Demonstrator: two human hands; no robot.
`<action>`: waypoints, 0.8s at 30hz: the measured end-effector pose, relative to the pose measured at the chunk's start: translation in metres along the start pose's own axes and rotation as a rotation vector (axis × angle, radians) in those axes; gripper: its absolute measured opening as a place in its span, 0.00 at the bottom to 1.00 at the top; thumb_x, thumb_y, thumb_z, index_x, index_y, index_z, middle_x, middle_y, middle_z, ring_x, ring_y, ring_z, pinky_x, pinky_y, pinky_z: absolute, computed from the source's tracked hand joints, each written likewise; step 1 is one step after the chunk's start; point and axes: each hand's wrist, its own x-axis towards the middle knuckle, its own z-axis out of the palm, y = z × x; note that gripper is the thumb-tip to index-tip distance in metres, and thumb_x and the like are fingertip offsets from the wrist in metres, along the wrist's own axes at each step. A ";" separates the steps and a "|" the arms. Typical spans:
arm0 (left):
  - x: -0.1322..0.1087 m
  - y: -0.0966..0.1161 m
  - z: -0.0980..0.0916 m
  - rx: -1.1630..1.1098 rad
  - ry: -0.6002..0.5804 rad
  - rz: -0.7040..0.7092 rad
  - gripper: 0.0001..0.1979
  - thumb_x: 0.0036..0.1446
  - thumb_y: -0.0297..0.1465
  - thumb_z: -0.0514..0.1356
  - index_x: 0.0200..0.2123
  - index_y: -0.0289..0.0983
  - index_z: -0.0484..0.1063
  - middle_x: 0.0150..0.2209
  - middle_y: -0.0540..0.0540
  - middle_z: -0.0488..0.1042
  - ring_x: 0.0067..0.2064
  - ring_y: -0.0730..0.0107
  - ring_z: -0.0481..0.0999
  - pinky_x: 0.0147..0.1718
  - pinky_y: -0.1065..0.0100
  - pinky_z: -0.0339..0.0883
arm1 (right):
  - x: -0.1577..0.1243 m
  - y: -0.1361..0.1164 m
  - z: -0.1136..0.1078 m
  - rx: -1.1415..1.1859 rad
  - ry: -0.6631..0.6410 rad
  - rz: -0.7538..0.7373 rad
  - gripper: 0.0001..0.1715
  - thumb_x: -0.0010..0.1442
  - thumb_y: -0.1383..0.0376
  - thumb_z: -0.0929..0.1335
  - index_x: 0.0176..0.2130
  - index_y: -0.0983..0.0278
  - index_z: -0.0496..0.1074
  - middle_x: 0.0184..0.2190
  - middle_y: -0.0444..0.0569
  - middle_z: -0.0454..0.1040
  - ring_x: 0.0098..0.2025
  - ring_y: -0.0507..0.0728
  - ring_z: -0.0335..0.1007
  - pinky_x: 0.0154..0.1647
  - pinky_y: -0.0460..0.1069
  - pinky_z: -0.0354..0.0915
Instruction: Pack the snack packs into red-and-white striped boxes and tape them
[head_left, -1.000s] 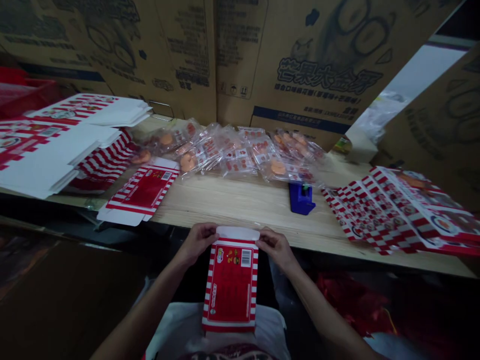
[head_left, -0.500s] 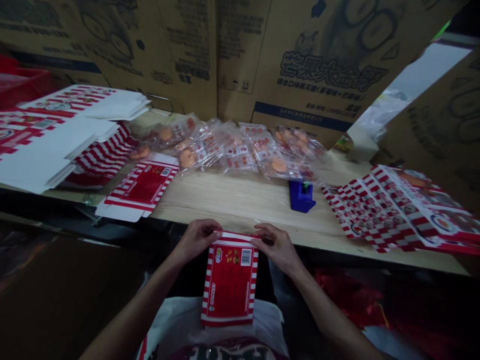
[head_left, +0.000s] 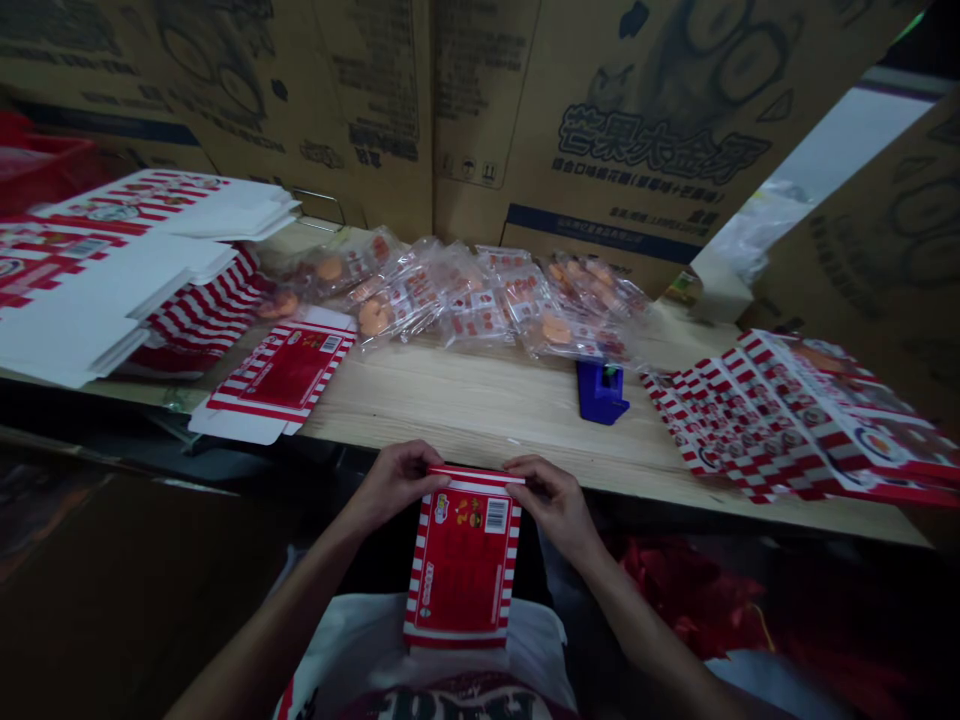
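Note:
A red-and-white striped carton (head_left: 461, 565) stands upright on my lap, just in front of the wooden table (head_left: 487, 410). My left hand (head_left: 394, 485) grips its top left corner, fingers curled over the closed end. At the top right corner my right hand (head_left: 551, 500) pinches the folded flap down. Both hands are closed on the carton.
Stacks of flat striped cartons lie at the left (head_left: 97, 270) and fanned out at the right (head_left: 795, 420). One flat carton (head_left: 281, 380) overhangs the table edge. Clear snack packets (head_left: 465, 295) line the back, a blue tape dispenser (head_left: 600, 390) stands beside them, and large cardboard boxes (head_left: 600, 120) rise behind.
The white top flap that stood up a second ago has been folded down and tucked in. Both hands have stayed at the carton's top corners.

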 end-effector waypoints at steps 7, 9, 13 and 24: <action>-0.005 -0.018 0.007 0.045 -0.001 0.122 0.11 0.53 0.37 0.65 0.34 0.35 0.77 0.32 0.46 0.70 0.34 0.68 0.71 0.32 0.70 0.65 | -0.014 0.009 0.005 0.025 0.048 -0.022 0.05 0.59 0.63 0.68 0.36 0.61 0.75 0.42 0.51 0.77 0.44 0.57 0.73 0.45 0.51 0.69; -0.004 -0.020 0.005 0.067 0.009 0.147 0.10 0.54 0.37 0.64 0.34 0.36 0.78 0.32 0.46 0.69 0.35 0.68 0.71 0.32 0.70 0.65 | -0.005 0.015 -0.013 0.020 0.130 -0.027 0.09 0.57 0.61 0.70 0.39 0.61 0.75 0.45 0.52 0.76 0.46 0.58 0.73 0.45 0.51 0.69; -0.001 -0.022 0.005 0.035 0.007 0.112 0.09 0.53 0.37 0.65 0.31 0.37 0.77 0.32 0.46 0.70 0.35 0.67 0.70 0.32 0.71 0.66 | 0.028 0.040 -0.085 -0.090 0.696 0.000 0.15 0.53 0.56 0.70 0.38 0.63 0.74 0.39 0.52 0.76 0.38 0.56 0.71 0.37 0.49 0.67; -0.005 -0.015 0.030 -0.195 0.034 -0.052 0.13 0.52 0.40 0.66 0.31 0.37 0.70 0.30 0.49 0.73 0.30 0.69 0.73 0.29 0.72 0.68 | 0.097 0.085 -0.145 -0.041 0.895 0.168 0.16 0.38 0.55 0.72 0.19 0.66 0.71 0.17 0.44 0.69 0.22 0.52 0.61 0.24 0.47 0.57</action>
